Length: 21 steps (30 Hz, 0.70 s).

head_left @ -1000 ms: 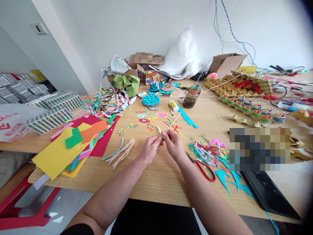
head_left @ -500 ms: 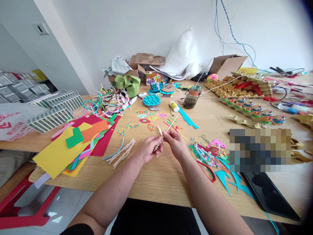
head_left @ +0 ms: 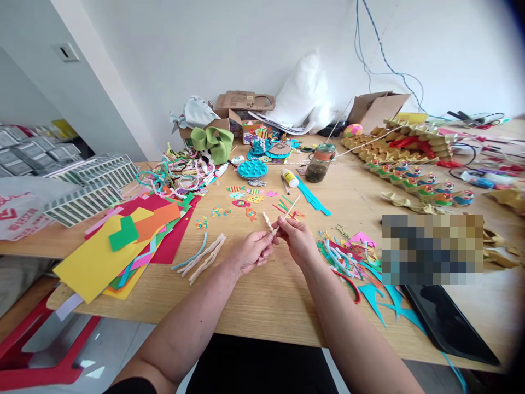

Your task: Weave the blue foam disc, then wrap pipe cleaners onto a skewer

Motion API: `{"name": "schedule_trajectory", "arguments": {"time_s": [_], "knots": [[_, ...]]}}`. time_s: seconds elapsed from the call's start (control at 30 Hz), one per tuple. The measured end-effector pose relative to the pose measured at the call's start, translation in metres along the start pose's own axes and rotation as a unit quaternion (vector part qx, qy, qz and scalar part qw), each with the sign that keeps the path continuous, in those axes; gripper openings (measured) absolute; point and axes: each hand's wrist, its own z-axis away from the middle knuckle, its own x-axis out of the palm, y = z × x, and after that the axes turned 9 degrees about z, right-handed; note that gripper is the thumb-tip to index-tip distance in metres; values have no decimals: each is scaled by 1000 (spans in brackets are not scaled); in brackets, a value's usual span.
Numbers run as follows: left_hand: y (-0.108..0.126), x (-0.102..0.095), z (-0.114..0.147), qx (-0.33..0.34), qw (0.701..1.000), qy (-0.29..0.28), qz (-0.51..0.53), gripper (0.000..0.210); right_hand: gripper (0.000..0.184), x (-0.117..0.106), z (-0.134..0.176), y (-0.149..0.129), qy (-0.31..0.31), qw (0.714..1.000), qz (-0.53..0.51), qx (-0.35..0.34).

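My left hand (head_left: 255, 250) is closed, fingertips pinching a cream, fuzzy pipe cleaner (head_left: 267, 222) whose curled end sticks up above the thumb. Against it, my right hand (head_left: 298, 236) is closed on a thin pale stick (head_left: 293, 206) that slants up to the right. The fingertips of both hands meet, hiding the lower part of the stick and most of the pipe cleaner. On the table left of my hands lie loose pipe cleaners (head_left: 208, 257), blue and whitish. Beyond my hands are several decorated paper fish (head_left: 251, 214) and small coloured paper bits (head_left: 220, 211).
Coloured paper sheets (head_left: 98, 249) cover the left side. A glue bottle (head_left: 291, 178), a jar (head_left: 318, 164) and a turquoise egg-carton piece (head_left: 252, 169) stand farther back. Paper scraps (head_left: 348, 260), red-handled scissors (head_left: 353, 287) and a black tray-like object (head_left: 451, 323) lie right.
Both hands stay together with small finger shifts. The curled piece that showed below my left fingers is now hidden. The whole view has shifted slightly.
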Motion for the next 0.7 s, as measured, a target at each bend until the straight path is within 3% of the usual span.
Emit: {"name": "schedule_trajectory", "arguments": {"time_s": [0.27, 0.4, 0.5, 0.57, 0.63, 0.7], "knots": [[1, 2, 2, -24, 999, -27, -6, 33, 35, -8, -5, -2, 56, 998, -20, 9], [2, -1, 3, -53, 998, -37, -17, 35, 36, -22, -9, -7, 170, 983, -49, -40], [4, -8, 1, -32, 999, -14, -1, 35, 38, -32, -9, -14, 229, 969, 0, -95], [9, -13, 0, 9, 999, 30, 37, 32, 39, -34, -7, -16, 190, 972, 97, -97], [15, -16, -1, 54, 992, 70, 84, 27, 41, -30, -5, -13, 88, 966, 231, -74], [20, -18, -2, 96, 983, 97, 121, 23, 40, -23, -1, -7, -23, 928, 365, -63]]}}
